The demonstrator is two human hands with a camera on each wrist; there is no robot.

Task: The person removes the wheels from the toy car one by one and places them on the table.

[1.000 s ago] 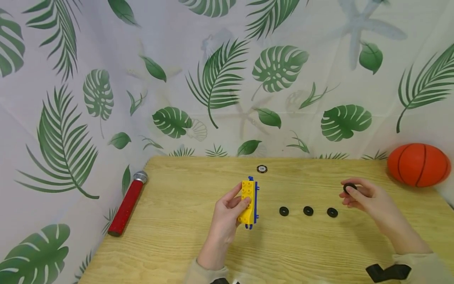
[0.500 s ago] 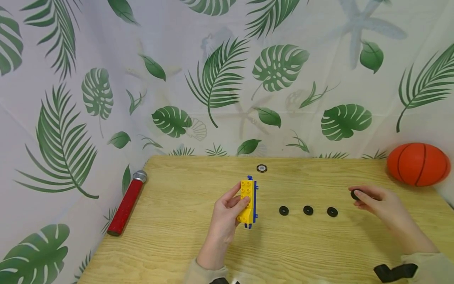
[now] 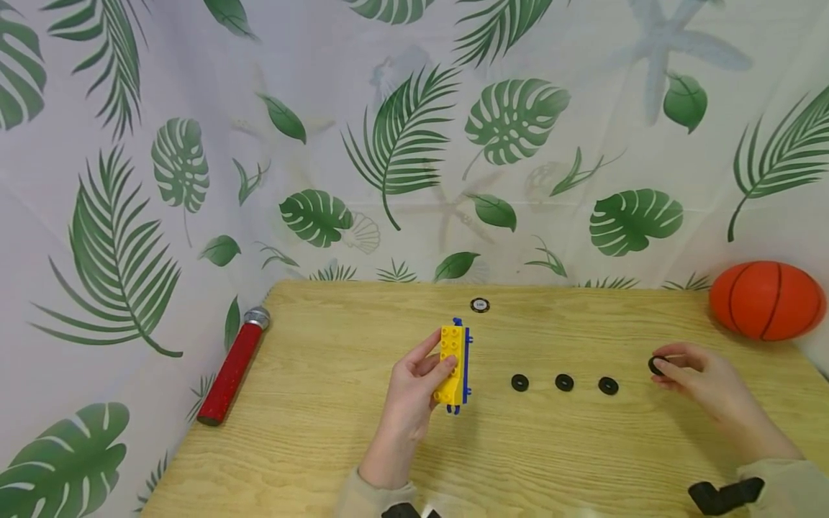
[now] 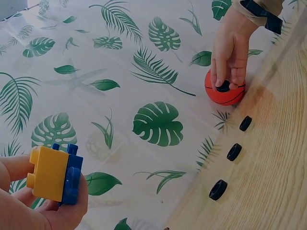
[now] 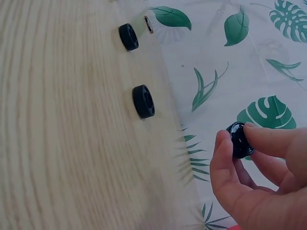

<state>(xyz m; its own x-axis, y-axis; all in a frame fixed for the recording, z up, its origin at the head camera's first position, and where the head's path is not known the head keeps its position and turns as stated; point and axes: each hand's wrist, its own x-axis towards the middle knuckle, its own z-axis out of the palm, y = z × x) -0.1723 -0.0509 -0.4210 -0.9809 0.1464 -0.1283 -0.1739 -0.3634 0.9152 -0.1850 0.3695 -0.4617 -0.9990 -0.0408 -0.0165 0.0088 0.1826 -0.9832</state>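
Note:
My left hand [image 3: 412, 385] holds a yellow and blue toy train car [image 3: 450, 363] upright on end above the table, thumb over its studded yellow face. Small blue pegs stick out along its right side. Farther right, my right hand [image 3: 702, 381] pinches a black toy wheel [image 5: 241, 140] between thumb and fingers, off the table. Between the hands, three more wheels lie flat in a row: a left wheel [image 3: 520, 383], a middle wheel [image 3: 564, 383] and a right wheel [image 3: 608, 385]. Fingers cover part of the car.
A poker chip [image 3: 480, 305] lies near the back edge of the wooden table [image 3: 311, 446]. The red microphone [image 3: 234, 368] is along the left edge, and an orange-red basketball [image 3: 767, 301] sits at the back right. Leaf-patterned cloth [image 3: 401, 144] hangs behind and at the left.
My right hand has moved right and slightly toward me, carrying the pinched wheel. The left hand with the toy train car stays nearly still, and the wheels on the table have not moved.

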